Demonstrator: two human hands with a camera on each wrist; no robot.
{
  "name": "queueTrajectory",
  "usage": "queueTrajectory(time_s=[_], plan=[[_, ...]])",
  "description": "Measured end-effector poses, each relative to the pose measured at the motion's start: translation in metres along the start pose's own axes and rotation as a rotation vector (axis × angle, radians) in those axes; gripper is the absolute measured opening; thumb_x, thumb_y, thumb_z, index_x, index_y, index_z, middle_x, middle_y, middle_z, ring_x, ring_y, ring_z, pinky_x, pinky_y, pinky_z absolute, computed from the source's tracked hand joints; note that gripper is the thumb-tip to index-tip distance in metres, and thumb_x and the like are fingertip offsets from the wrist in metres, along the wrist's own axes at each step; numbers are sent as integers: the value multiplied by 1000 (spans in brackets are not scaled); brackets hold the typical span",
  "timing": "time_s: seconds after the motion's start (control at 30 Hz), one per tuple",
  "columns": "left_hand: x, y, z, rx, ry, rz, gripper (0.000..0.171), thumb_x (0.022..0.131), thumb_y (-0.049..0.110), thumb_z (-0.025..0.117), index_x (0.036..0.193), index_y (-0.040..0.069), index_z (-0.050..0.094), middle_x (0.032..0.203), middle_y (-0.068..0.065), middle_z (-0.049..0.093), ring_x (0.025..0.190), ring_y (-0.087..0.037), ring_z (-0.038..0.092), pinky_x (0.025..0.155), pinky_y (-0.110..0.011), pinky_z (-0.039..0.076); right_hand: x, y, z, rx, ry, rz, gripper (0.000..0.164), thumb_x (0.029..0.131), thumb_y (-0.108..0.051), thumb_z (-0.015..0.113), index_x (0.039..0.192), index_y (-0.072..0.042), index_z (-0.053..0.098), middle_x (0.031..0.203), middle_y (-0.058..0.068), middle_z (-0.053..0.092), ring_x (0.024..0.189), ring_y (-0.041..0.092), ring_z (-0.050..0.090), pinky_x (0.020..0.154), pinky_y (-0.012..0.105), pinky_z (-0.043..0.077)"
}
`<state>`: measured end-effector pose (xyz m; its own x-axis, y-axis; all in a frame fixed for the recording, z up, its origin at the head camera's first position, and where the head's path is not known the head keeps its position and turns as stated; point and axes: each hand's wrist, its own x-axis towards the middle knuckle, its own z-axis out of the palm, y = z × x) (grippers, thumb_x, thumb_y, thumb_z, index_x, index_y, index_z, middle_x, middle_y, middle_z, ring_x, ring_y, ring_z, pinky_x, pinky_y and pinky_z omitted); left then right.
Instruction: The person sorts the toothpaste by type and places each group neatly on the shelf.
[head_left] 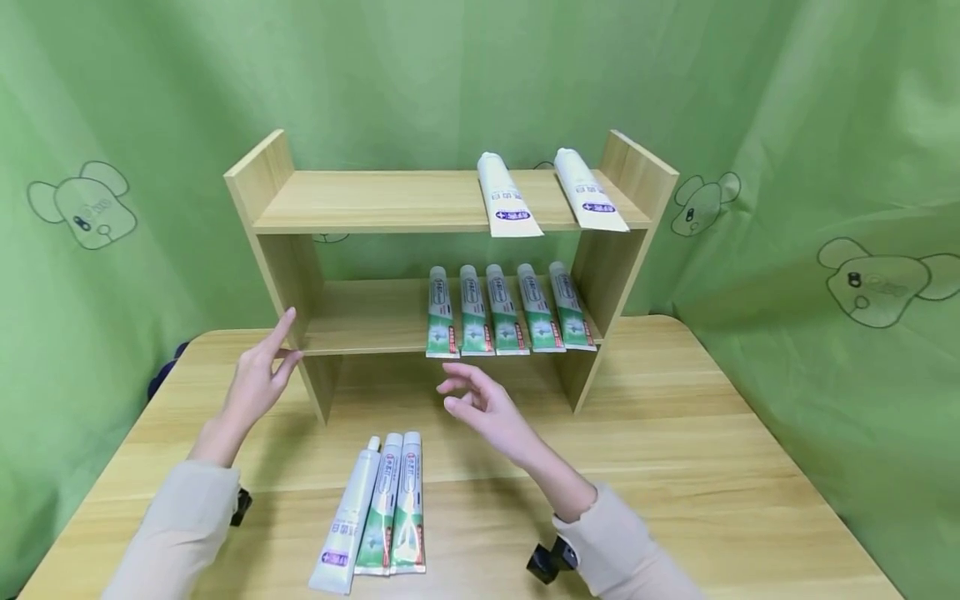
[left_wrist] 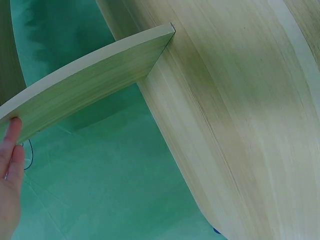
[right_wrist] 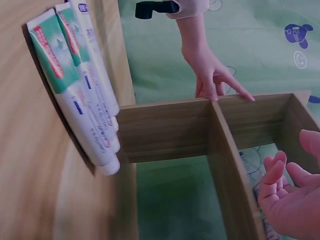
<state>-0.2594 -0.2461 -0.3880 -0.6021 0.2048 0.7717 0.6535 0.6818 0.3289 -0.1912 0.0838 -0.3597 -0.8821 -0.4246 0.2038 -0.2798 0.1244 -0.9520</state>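
My left hand (head_left: 258,375) touches the left side panel of a wooden shelf unit (head_left: 363,344) around the middle board, its index finger pointing up along the panel. Empty, my right hand (head_left: 487,408) hovers in front of the middle board with its fingers loosely bent. Just above its fingertips, several green-and-white toothpaste tubes (head_left: 474,312) lie in a row on that board, crimped ends toward me. On the table between my forearms lie a white toothpaste tube (head_left: 348,517) and two green-and-white toothpaste tubes (head_left: 381,504), side by side, caps away from me.
Two white toothpaste tubes, a left one (head_left: 506,196) and a right one (head_left: 588,192), lie on the top board, their ends jutting over its front edge. The unit stands on a wooden table (head_left: 675,467). Green curtains (head_left: 750,125) hang behind and beside it.
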Motion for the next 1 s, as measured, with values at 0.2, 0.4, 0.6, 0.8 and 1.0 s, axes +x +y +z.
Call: queueTrajectory(time_s=[0.2, 0.4, 0.6, 0.8, 1.0], plan=[[1, 1, -1, -2, 2, -2, 77, 74, -12, 65, 140, 9, 33, 112, -32, 56, 71, -38, 64, 50, -39, 52, -1, 12, 5, -2, -7, 18, 49, 89, -7, 54, 133, 3, 36, 114, 25, 53, 66, 9, 46, 55, 16, 39], [0, 1, 0, -6, -3, -9, 75, 74, -11, 66, 140, 7, 34, 109, -32, 57, 72, -39, 64, 54, -43, 53, -4, 26, 12, -39, -49, 101, 52, 89, -11, 55, 135, 2, 35, 115, 22, 52, 67, 8, 46, 54, 15, 39], [-1, 1, 1, -7, -4, -7, 75, 75, -11, 66, 140, 8, 34, 109, -32, 57, 71, -39, 64, 52, -43, 52, -7, 41, 20, -38, -33, 198, 53, 88, -14, 57, 135, 0, 36, 113, 18, 53, 71, 13, 46, 55, 17, 40], [-1, 1, 1, -10, 0, -8, 75, 75, -11, 65, 140, 9, 34, 114, -32, 55, 72, -40, 64, 55, -45, 53, -12, 55, 32, -12, -17, 306, 58, 87, -15, 59, 136, 1, 32, 110, 14, 53, 84, 18, 51, 70, 31, 50], [-1, 1, 1, -3, 2, 0, 77, 74, -13, 64, 141, 9, 33, 114, -31, 55, 71, -39, 64, 49, -36, 51, -16, 66, 45, 41, -18, 396, 67, 84, -13, 61, 139, 4, 25, 114, 22, 48, 90, 20, 52, 79, 39, 51]])
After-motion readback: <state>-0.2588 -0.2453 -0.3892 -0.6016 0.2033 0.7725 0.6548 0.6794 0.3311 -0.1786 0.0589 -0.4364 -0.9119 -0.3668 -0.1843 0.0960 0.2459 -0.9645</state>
